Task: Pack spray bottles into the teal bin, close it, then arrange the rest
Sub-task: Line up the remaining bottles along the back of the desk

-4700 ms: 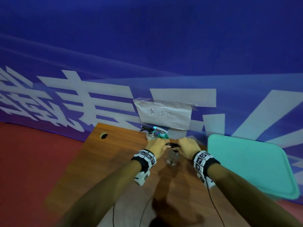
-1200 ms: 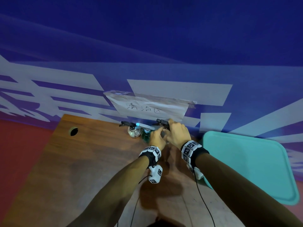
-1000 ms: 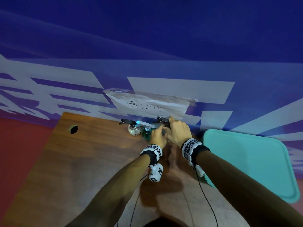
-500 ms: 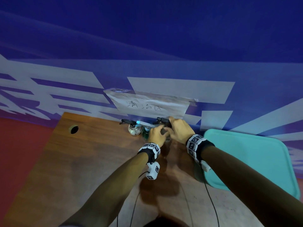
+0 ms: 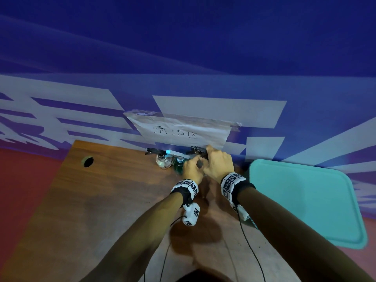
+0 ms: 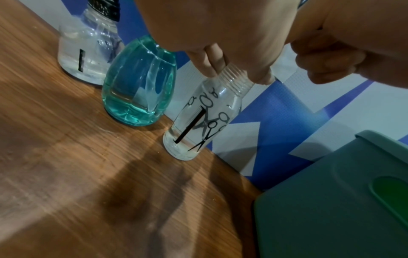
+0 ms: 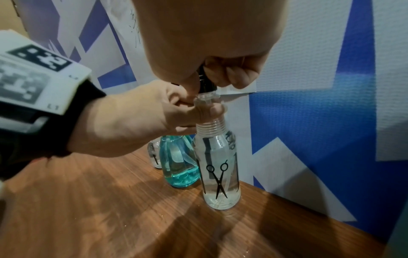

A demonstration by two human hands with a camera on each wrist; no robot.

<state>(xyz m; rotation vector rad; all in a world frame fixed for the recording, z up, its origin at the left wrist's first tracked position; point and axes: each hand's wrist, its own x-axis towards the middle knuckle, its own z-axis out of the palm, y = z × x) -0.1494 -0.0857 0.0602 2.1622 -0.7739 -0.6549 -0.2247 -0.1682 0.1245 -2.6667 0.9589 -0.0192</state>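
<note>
While pinching the ribbed neck of the scissors-print spray bottle [image 7: 220,167], left hand [image 7: 141,118] curled there, thumb and fingers round the clear plastic. Right hand [image 7: 207,43] above it, fingers closed on the black spray head [image 7: 206,83], apparently seating or steadying it on the neck. Bottle upright on the wooden table [image 5: 105,200], close to the blue-and-white wall banner [image 5: 203,58], with a shallow layer of clear liquid at the bottom.

Just beside it to the left, a teal bottle [image 6: 139,87] partly filled with blue-green liquid, then a rounder clear bottle [image 6: 88,52] with a black collar: three in a row along the back edge, below a taped paper sign [image 5: 181,132].

To the right, the teal bin [image 5: 305,202] with lid on; contents hidden, so packing can only be presumed done. Judged from this: bin closed, arranging of the remaining bottles nearly finished, only release of the last bottle left.
</note>
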